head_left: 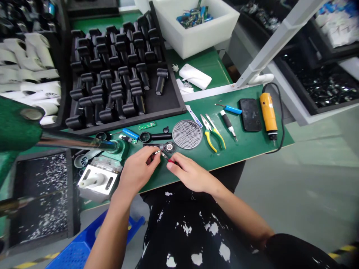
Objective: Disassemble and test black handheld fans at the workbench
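The green surface [246, 149] carries a black foam tray [176, 87] toward its far edge; along the near edge lie a perforated mesh disc [187, 134], yellow-handled pliers [213, 136] and a yellow electric screwdriver [268, 112].

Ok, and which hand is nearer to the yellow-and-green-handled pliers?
Right. The right hand sits below and to the left of the yellow-and-green-handled pliers, not touching them; the left hand is farther left, on the right hand's far side from the pliers.

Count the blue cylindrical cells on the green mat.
2: one blue cell at the right of the green mat, wires attached, and one blue cell at its left, by the green circuit board. More may be hidden.
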### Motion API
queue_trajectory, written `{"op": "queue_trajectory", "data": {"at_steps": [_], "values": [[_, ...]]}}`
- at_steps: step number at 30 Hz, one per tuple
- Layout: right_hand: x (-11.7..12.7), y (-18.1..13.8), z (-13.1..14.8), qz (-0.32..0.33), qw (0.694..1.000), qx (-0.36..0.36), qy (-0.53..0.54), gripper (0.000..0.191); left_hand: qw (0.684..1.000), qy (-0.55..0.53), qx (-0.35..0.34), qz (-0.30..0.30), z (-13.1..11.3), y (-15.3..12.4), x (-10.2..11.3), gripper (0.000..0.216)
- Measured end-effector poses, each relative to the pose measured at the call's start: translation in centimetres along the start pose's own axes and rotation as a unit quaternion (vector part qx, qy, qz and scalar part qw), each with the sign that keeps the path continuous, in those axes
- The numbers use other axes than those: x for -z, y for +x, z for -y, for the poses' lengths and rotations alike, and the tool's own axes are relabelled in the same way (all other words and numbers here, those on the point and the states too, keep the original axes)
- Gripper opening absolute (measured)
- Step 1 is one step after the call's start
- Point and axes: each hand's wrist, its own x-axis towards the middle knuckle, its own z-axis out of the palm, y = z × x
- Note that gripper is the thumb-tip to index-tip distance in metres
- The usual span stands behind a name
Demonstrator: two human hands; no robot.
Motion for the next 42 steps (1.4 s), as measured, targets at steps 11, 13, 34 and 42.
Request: {"op": "queue_trajectory", "data": {"at_steps": [11, 13, 34, 42], "values": [[0.5, -0.4, -0.1, 0.004, 0.999, -0.023, 0.031, 0.033, 0.996, 0.064, -0.019, -0.062, -0.5, -0.5, -1.4, 0.015], [0.3, -0.4, -0.1, -0.005, 0.999, -0.022, 0.027, 0.034, 0.989, 0.100, -0.022, -0.105, -0.8, -0.7, -1.9, 0.013], [1.4, -1.5, -0.4, 0.038, 0.992, -0.065, 0.106, 0.035, 0.981, 0.057, 0.097, -0.159, -1.7, -1.1, -1.5, 0.019], [10.3, -3.4, -3.3, -0.362, 0.924, 0.002, -0.123, 0.025, 0.983, 0.101, 0.152, -0.022, -0.3, 0.4, 0.9, 0.026]]}}
